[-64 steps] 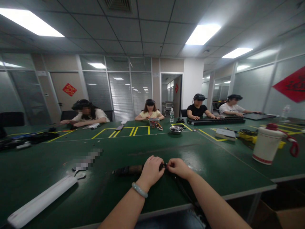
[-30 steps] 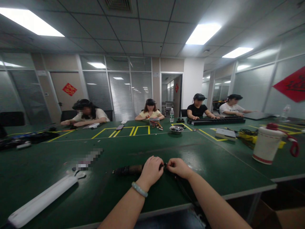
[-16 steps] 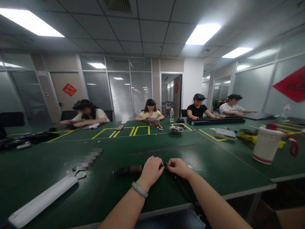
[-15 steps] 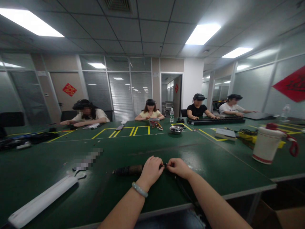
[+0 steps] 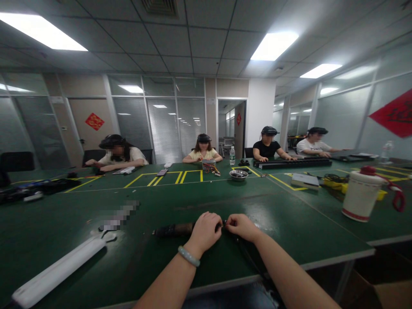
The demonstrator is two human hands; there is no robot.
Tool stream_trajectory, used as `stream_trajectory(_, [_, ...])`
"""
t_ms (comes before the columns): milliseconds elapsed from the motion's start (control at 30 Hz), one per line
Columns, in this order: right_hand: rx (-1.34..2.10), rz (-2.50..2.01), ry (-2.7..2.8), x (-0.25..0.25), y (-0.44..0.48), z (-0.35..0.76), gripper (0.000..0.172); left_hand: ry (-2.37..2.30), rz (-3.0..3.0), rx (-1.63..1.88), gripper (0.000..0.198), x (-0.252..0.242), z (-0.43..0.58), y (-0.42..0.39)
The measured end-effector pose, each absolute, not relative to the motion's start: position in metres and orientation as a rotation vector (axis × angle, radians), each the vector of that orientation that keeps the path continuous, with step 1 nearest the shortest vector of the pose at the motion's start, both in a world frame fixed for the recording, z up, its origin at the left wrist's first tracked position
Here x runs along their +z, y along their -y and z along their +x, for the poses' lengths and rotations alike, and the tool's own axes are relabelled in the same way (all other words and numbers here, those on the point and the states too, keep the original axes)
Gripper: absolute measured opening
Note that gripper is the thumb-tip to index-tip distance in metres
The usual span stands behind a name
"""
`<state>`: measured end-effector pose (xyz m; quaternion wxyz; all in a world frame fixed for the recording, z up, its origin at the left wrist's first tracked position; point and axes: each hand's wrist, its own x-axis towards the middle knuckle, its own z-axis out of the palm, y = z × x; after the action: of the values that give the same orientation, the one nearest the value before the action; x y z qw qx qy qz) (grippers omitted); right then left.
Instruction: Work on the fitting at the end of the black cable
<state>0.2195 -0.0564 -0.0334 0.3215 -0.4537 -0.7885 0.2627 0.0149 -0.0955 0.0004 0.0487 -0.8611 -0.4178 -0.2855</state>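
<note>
Spreading across the lower half of the frame, the green table (image 5: 305,227) gives me, watching from a distance, one flat support for everything within reach. At lower left a long white bar (image 5: 61,272) lies slantwise, well apart from the hands, so I judge it isn't crowding them. A white flask (image 5: 360,199) stands upright toward the right edge, likely there to keep clear of the elbows. Near the lower centre I find the dark cylindrical tool (image 5: 177,229) lying on its side, which probably spares the fingers its weight. A black cord (image 5: 247,252) trails from beneath the right wrist toward the bottom edge. The left hand (image 5: 207,231) curls closed over the tool's right-hand part, apparently to steady it. The right hand (image 5: 243,227) faces it, closed in a pinch. A pale bangle (image 5: 189,256) circles the left wrist. That pinch is on a small dark piece (image 5: 224,223), I think for fingertip control; its exact shape is too tiny to tell.
</note>
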Motion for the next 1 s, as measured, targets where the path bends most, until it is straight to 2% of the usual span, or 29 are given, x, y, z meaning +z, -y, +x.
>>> stream_trajectory(1000, [0.714,-1.168,2.055,-0.0352,0.0544,0.22,0.008,1.431,-2.641,-0.849,0.012,0.0052,0.0161,0.0982])
